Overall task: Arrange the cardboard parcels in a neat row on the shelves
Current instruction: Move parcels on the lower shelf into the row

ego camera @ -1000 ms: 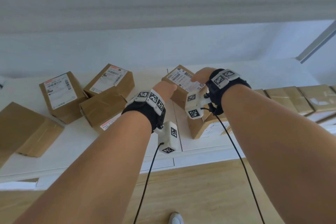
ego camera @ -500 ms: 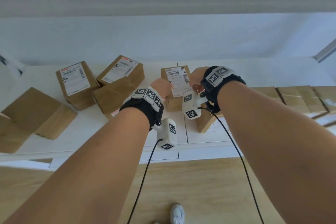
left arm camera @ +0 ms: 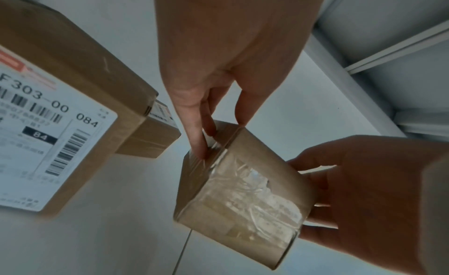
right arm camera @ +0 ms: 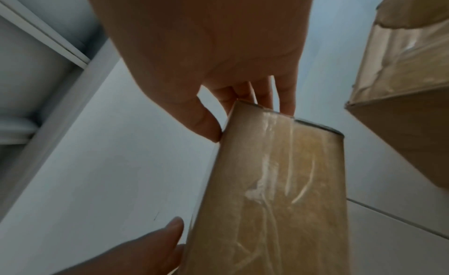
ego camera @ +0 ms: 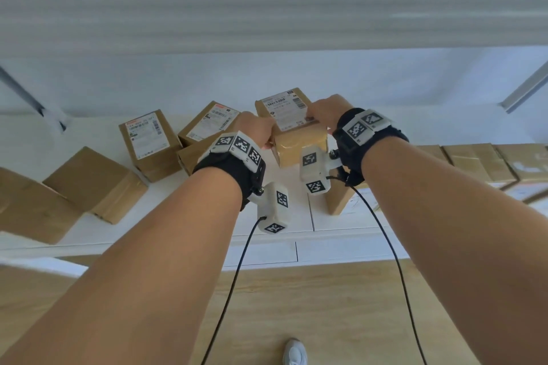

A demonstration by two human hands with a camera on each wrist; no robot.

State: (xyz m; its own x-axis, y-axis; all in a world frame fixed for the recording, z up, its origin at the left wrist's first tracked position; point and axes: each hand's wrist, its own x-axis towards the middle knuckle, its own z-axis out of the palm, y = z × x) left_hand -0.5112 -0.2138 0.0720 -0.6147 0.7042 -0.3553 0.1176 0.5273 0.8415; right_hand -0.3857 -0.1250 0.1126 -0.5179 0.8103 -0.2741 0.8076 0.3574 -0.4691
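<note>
Change: I've swung the brown taped cardboard parcel (ego camera: 292, 127) from skewed to square, mid-frame.
Left hand (ego camera: 257, 131): pinching its left side.
Right hand (ego camera: 325, 109): gripping its right side.
Meaning: ready to join the row of brown cardboard parcels (ego camera: 486, 161) at right.

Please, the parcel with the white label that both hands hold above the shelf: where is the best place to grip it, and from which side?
Probably as now: the parcel is a long box, so grip its two opposite side faces near the taped end, the left hand from its left and the right hand from its right. The flat cardboard sides give the fingers purchase; the glossy tape looks slippery.
</note>
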